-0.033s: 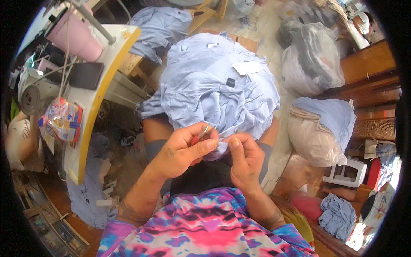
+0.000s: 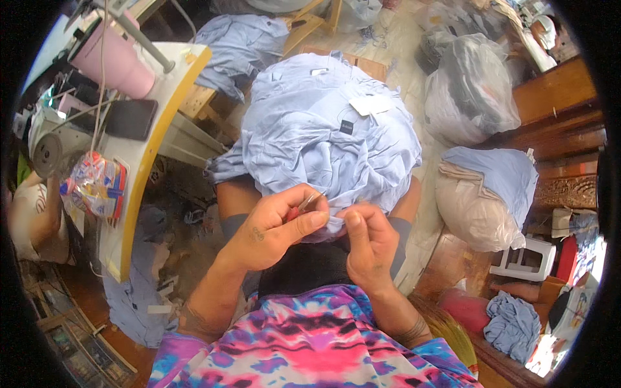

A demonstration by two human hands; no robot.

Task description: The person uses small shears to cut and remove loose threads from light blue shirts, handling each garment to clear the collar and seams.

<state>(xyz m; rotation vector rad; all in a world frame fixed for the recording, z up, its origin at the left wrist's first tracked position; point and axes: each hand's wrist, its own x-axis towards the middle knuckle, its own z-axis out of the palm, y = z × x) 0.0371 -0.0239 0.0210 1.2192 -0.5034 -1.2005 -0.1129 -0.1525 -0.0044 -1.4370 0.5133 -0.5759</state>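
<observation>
Pinching an edge of pale-blue cloth [image 2: 291,132] in both left hand [image 2: 275,227] and right hand [image 2: 371,240], probably to steady it; resting its bulk over the lap [image 2: 288,275], seemingly for support; tucking red-handled snips [image 2: 295,212] inside the left hand, presumably for readiness.

Dark label [image 2: 347,127] on light-blue cloth [image 2: 291,110], its lettering too small to read, white tag [image 2: 374,105] near it, no readable wording

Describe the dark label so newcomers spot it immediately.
Start at the light-blue cloth heap in the picture's middle. Find the larger white tag on it. Just below and left sits the dark label, smaller and nearly black, not white.
</observation>
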